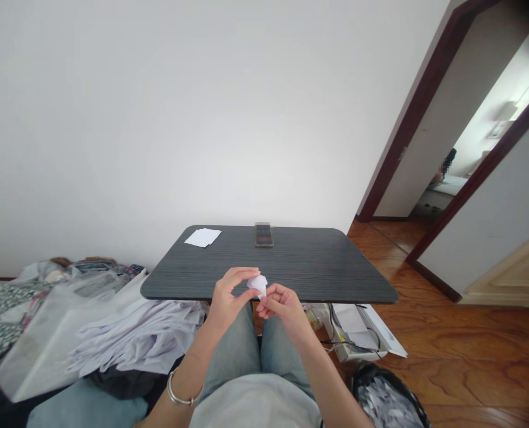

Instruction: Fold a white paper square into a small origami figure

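A small folded piece of white paper (258, 283) is held between both hands, just above the front edge of the dark wood-grain table (309, 261). My left hand (231, 293) grips its left side, with the thumb below and the fingers above. My right hand (281, 304) pinches the paper's lower right corner between thumb and fingers. Farther back on the tabletop, to the left, lies a short stack of white paper sheets (202, 237). A phone (263, 235) rests near the table's back edge, in the middle.
White cloth (144, 336) and other clothes are piled on the left. Below the table's right side stands a white box (356, 333) with cables and papers. A black bag (391, 395) of paper scraps sits at lower right. A wall rises behind the table; a doorway opens at right.
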Tool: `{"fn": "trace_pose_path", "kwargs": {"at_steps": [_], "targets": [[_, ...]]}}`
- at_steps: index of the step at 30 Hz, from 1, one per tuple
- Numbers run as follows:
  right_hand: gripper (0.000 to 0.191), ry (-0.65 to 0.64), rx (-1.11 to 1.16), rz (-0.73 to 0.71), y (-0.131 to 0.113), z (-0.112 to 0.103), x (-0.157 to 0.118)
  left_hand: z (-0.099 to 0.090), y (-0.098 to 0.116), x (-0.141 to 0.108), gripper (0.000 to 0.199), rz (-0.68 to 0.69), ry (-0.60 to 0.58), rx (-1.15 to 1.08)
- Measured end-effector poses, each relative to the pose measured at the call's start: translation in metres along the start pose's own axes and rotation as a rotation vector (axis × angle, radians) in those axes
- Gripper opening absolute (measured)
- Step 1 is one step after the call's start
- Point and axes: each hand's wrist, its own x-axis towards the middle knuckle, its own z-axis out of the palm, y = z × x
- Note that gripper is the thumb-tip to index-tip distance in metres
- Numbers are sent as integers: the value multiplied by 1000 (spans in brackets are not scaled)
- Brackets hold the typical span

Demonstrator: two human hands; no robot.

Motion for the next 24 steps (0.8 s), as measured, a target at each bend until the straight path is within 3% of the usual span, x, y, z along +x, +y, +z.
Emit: {"fn": "trace_pose_path", "kwargs": {"at_steps": [6, 17, 24], "targets": [[23, -20, -2, 6, 1, -2, -1, -1, -2, 1, 21, 39, 24, 6], [23, -18, 6, 16, 0, 6, 1, 6, 2, -3, 22, -14, 112, 105], [24, -19, -4, 19, -1, 5, 0, 3, 3, -2, 19, 26, 81, 54]]}}
